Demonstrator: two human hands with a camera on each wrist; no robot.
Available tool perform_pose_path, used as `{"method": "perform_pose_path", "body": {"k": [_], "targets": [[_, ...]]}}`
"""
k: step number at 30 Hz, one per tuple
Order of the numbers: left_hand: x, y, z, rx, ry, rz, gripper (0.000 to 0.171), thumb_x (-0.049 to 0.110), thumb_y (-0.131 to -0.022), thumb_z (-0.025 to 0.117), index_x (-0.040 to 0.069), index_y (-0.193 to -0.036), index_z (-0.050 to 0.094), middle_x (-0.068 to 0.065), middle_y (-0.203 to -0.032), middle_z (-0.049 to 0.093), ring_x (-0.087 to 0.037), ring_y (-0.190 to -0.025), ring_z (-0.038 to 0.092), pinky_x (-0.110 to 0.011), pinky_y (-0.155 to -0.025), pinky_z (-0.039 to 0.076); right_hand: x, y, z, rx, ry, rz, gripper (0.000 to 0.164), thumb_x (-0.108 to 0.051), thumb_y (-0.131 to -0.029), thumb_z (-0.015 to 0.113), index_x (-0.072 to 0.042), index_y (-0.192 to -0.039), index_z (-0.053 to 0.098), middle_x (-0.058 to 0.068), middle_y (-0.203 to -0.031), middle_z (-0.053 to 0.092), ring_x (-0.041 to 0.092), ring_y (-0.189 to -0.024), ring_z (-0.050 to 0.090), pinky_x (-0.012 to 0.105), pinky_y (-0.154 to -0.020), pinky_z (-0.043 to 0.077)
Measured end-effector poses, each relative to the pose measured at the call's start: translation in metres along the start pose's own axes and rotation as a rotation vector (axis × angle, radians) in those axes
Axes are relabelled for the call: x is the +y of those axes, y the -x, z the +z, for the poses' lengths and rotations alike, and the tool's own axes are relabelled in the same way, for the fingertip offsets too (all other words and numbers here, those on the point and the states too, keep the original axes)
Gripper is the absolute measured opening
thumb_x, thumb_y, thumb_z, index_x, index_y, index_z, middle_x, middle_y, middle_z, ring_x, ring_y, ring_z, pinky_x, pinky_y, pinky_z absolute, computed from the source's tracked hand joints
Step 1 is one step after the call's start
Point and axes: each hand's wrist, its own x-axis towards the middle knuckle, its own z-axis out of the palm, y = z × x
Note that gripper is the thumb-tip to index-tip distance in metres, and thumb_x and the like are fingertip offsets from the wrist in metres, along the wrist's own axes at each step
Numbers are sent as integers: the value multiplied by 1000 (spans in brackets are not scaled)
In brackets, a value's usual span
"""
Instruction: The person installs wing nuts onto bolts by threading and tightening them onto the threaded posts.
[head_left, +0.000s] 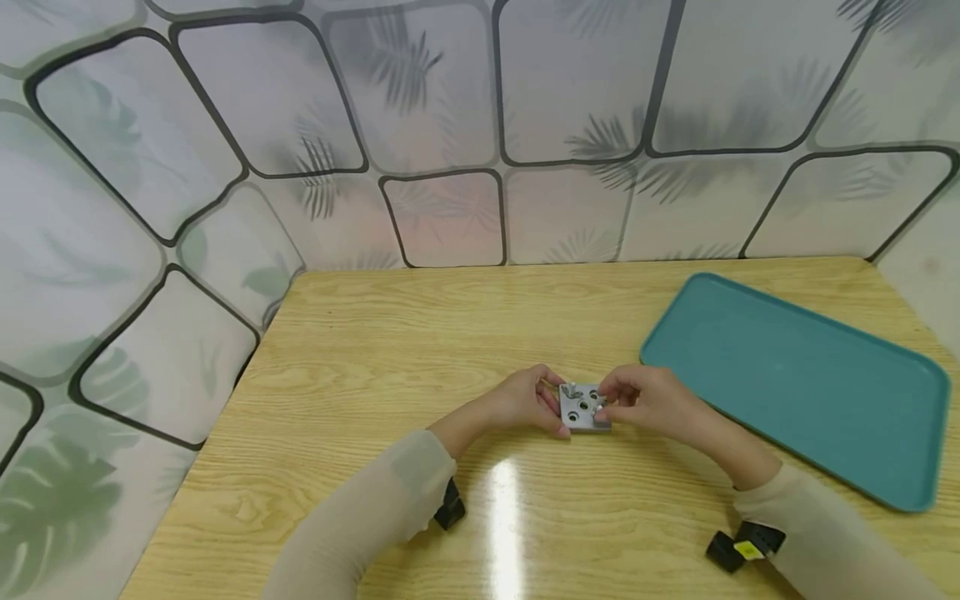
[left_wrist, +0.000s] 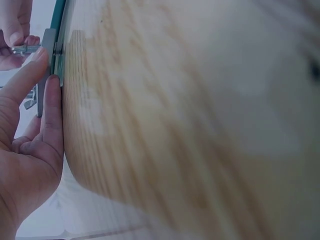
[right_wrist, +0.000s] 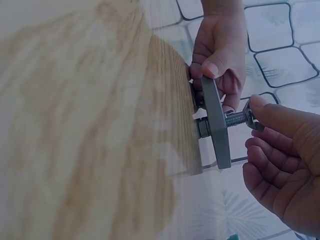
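A small square metal plate (head_left: 587, 425) with several holes is held just over the table. My left hand (head_left: 525, 402) grips its left edge, thumb on one side and fingers on the other. A bolt (right_wrist: 234, 119) passes through the plate, its hex head on the table side. My right hand (head_left: 651, 402) pinches the wing nut (right_wrist: 251, 118) at the bolt's threaded end, between thumb and fingers. Another wing nut (left_wrist: 30, 103) sits on the plate near my left fingers, at the far left corner in the head view.
A teal tray (head_left: 802, 379) lies at the right of the wooden table (head_left: 360, 350). The patterned wall (head_left: 450, 217) rises behind the table's back edge. Black wrist devices (head_left: 450, 506) are strapped at both sleeves.
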Motion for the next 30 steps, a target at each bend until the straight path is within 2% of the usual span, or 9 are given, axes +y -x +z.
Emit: {"method": "perform_pose_path", "body": {"k": [9,17,23,30], "targets": [[-1,-2,0,-2,-1,5,68,6,-66,86,3,-123,49,-3,-85,66,-12,-75,62,-21,-69,49,3,6,1,-24,-10,4,14,-11,-76,78,-10,-85,67,-10,-70,59,-1,-60,49,22,-52,45],[-3,-2,0,6,4,2,67,5,-66,85,3,-121,49,-3,-85,66,-12,-74,62,-22,-68,50,5,12,1,-31,-41,-56,13,-11,-77,78,-11,-85,67,-10,-72,60,-2,-62,50,22,-52,45],[-2,-1,1,10,4,7,66,5,-65,85,3,-121,49,-3,-84,66,-12,-74,62,-22,-69,49,7,11,-2,7,-38,-26,15,-7,-77,77,-6,-88,67,-7,-72,59,-1,-62,51,22,-52,45],[1,0,0,9,9,-4,66,6,-66,85,4,-121,50,-3,-85,66,-12,-75,61,-22,-69,49,4,7,-2,30,14,-15,23,-10,-75,79,-3,-93,67,-5,-75,60,0,-64,52,22,-55,46]]}}
